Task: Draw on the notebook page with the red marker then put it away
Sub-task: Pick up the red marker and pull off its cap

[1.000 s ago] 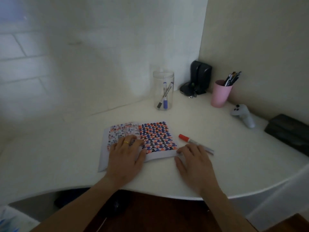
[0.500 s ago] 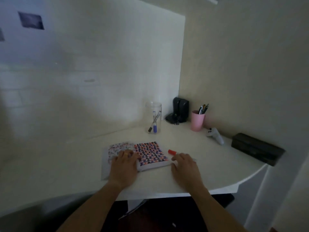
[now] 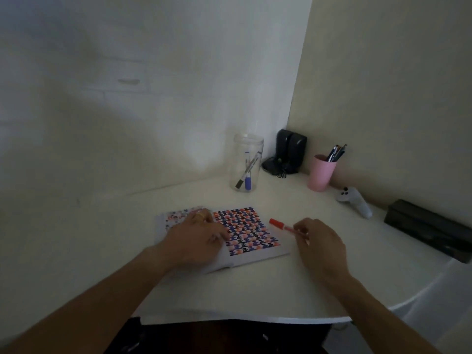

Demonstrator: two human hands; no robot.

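A notebook (image 3: pixel 245 231) lies open on the white desk (image 3: pixel 255 290), its pages covered in a red, blue and black pattern. My left hand (image 3: pixel 196 238) presses flat on its left half, fingers spread, a ring on one finger. The red marker (image 3: pixel 279 224) lies just right of the notebook, red cap pointing up-left. My right hand (image 3: pixel 319 246) has its fingertips pinched around the marker's pale barrel; the rear of the marker is hidden under the hand.
A clear jar (image 3: pixel 246 164) with two markers stands behind the notebook. Black speakers (image 3: pixel 291 149) fill the corner. A pink cup (image 3: pixel 321 172) of pens, a white controller (image 3: pixel 355 200) and a black case (image 3: pixel 429 228) line the right wall.
My right hand went from lying flat beside the marker to closing its fingertips on the barrel. The view swung up and back down. My left hand stayed on the notebook.
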